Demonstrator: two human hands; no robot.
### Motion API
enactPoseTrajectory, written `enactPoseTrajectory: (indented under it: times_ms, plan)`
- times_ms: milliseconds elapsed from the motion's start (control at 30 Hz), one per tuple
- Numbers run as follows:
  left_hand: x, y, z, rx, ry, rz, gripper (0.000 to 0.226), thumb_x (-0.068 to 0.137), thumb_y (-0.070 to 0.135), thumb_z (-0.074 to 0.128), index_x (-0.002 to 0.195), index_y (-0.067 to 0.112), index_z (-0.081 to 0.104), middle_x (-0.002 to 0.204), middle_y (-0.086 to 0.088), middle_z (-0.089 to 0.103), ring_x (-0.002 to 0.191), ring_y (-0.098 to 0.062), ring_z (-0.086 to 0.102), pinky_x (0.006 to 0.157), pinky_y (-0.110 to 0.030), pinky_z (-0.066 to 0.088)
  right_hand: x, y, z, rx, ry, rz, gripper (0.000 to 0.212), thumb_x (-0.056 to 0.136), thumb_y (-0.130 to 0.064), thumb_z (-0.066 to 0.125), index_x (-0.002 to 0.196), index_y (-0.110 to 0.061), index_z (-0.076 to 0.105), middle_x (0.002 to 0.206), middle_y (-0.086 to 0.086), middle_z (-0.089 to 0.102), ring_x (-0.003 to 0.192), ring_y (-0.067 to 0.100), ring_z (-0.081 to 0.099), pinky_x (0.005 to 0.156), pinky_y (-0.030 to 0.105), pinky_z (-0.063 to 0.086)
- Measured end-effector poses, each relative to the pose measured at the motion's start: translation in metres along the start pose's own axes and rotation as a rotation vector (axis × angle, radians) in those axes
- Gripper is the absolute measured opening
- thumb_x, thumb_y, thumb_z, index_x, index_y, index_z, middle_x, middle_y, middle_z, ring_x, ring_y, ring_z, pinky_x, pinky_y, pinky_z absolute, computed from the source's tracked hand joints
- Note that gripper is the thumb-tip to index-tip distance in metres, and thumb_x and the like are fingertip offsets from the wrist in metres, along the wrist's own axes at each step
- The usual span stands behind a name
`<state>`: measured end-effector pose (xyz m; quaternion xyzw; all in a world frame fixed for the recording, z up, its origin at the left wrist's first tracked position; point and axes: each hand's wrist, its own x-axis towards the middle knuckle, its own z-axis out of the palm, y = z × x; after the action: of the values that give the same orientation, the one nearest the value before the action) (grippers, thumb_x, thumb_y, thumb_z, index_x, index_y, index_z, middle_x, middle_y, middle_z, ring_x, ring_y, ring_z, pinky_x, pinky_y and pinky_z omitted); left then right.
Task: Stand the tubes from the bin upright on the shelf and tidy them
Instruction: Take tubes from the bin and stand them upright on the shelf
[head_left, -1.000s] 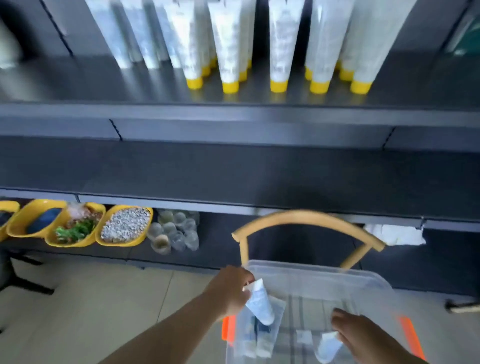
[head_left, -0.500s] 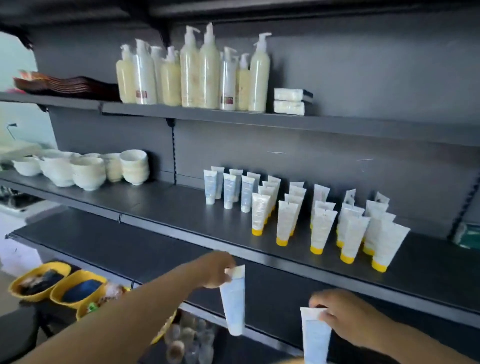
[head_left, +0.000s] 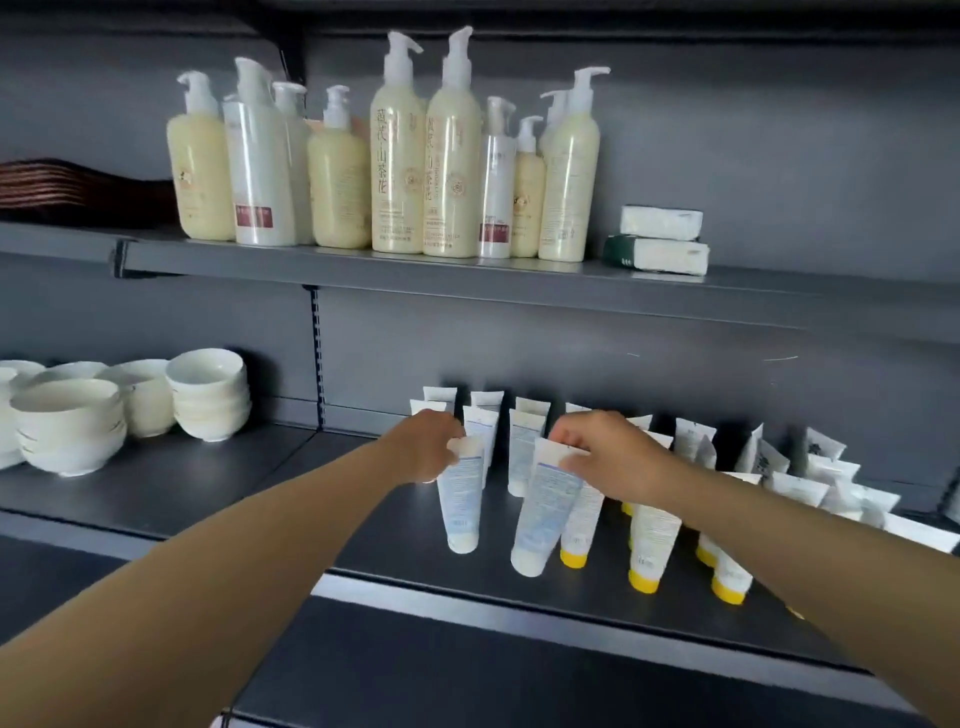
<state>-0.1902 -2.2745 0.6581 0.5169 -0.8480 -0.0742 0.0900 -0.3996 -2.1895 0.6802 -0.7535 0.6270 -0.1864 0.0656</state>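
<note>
My left hand (head_left: 427, 451) pinches the crimped top of a white-capped tube (head_left: 461, 499) that stands cap-down on the dark middle shelf (head_left: 291, 478). My right hand (head_left: 608, 454) pinches the top of a second white-capped tube (head_left: 545, 512), which leans a little to the right with its cap on the shelf near the front edge. Behind them stand several white-capped tubes (head_left: 524, 447) in rows. To the right are several yellow-capped tubes (head_left: 649, 540), partly hidden by my right arm. The bin is out of view.
Stacked white bowls (head_left: 208, 395) sit on the same shelf at the left. The upper shelf carries pump bottles (head_left: 397, 166) and two white packs (head_left: 660, 239). A lower dark shelf (head_left: 467, 670) juts out below the tubes.
Both hands lifted a tube each out of the bin, rose to the middle shelf and set the tubes cap-down in front of the white-capped rows. The view swung up from the bin to the shelves.
</note>
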Motion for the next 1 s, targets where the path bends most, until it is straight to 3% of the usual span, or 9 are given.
enactPoseTrajectory:
  times_ms: [167,333,500,700,800,933,1000]
  plan:
    - [0.053,-0.03,0.011,0.007,-0.03,0.059,0.042,0.097,0.017,0.046,0.139,0.015,0.042,0.144,-0.001,0.041,0.131,-0.02,0.039,0.103,-0.027,0.031,0.072,0.002,0.024,-0.091,0.058,0.118,0.023,0.086,-0.001,0.051,0.1,-0.012,0.064,0.104,0.001,0.064,0.098,0.021,0.059,0.072,0.023,0.037]
    - [0.094,-0.044,0.028,-0.003,-0.068,0.1,0.042,0.096,0.015,0.047,0.139,0.016,0.044,0.142,-0.006,0.044,0.129,-0.024,0.043,0.104,-0.03,0.035,0.115,0.015,0.045,-0.168,0.061,0.215,0.031,0.084,0.005,0.048,0.104,-0.014,0.063,0.111,0.004,0.062,0.1,0.022,0.057,0.079,0.028,0.045]
    - [0.12,-0.049,0.043,-0.018,-0.062,0.149,0.042,0.096,0.013,0.047,0.138,0.015,0.045,0.142,-0.006,0.045,0.13,-0.024,0.043,0.103,-0.03,0.035,0.133,0.026,0.062,-0.227,0.021,0.279,0.029,0.086,0.003,0.047,0.106,-0.014,0.06,0.113,0.008,0.058,0.103,0.026,0.056,0.072,0.026,0.037]
    - [0.14,-0.052,0.058,-0.042,-0.062,0.168,0.041,0.095,0.013,0.049,0.136,0.014,0.047,0.139,-0.008,0.048,0.125,-0.026,0.047,0.099,-0.03,0.039,0.148,0.033,0.077,-0.269,-0.007,0.337,0.032,0.084,0.006,0.045,0.106,-0.012,0.06,0.113,0.01,0.059,0.104,0.028,0.056,0.073,0.029,0.04]
    - [0.147,-0.056,0.063,-0.049,-0.067,0.16,0.041,0.095,0.013,0.05,0.136,0.014,0.047,0.139,-0.009,0.048,0.126,-0.026,0.047,0.102,-0.031,0.039,0.153,0.033,0.082,-0.269,-0.04,0.331,0.033,0.085,0.007,0.044,0.11,-0.009,0.06,0.111,0.011,0.059,0.102,0.027,0.057,0.071,0.028,0.039]
    - [0.154,-0.059,0.064,-0.07,-0.059,0.139,0.041,0.095,0.013,0.05,0.136,0.016,0.047,0.141,-0.008,0.046,0.128,-0.025,0.045,0.103,-0.032,0.037,0.155,0.036,0.089,-0.275,-0.086,0.35,0.033,0.084,0.01,0.041,0.107,-0.005,0.059,0.099,0.01,0.056,0.085,0.022,0.052,0.059,0.026,0.039]
    - [0.155,-0.058,0.063,-0.068,-0.062,0.137,0.042,0.095,0.014,0.051,0.137,0.017,0.047,0.141,-0.008,0.045,0.129,-0.026,0.044,0.103,-0.032,0.037,0.156,0.038,0.087,-0.28,-0.097,0.352,0.033,0.082,0.011,0.041,0.106,-0.004,0.059,0.101,0.012,0.058,0.085,0.022,0.052,0.062,0.027,0.039]
